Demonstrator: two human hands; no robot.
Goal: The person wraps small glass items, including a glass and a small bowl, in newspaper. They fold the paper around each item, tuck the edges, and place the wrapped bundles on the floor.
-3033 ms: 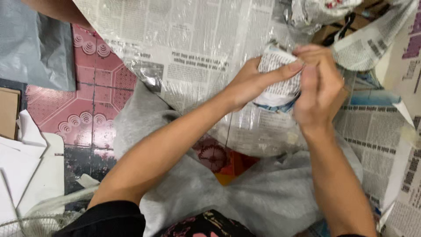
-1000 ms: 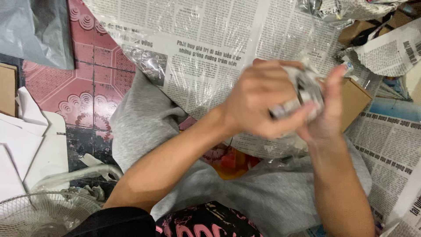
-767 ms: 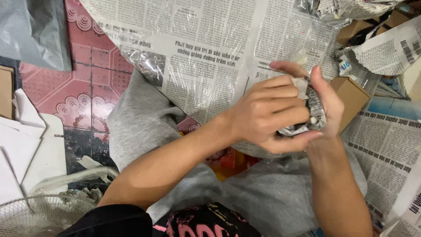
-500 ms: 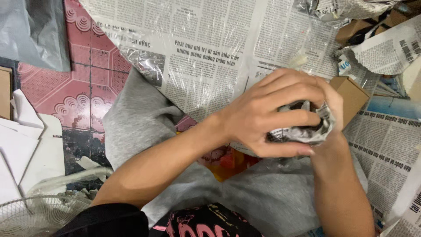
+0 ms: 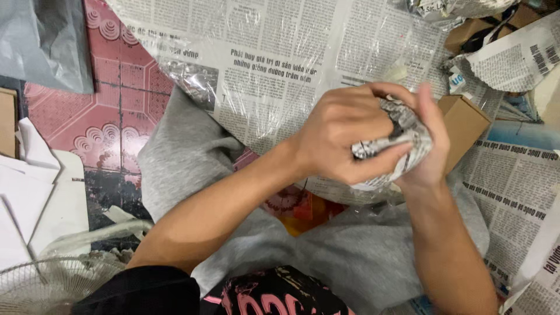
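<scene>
Both hands closed on the newspaper-wrapped bundle: left hand clamped over it, right hand cupped beneath, above the plastic-covered newspaper sheet.

Red patterned floor tiles — white fan grille at lower left.

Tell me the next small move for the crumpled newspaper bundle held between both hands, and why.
Probably press the loose end flat with the left hand. The crumpled newspaper bundle sits cupped in the right hand, and a twisted paper end pokes out under the left fingers, not yet tucked.
</scene>
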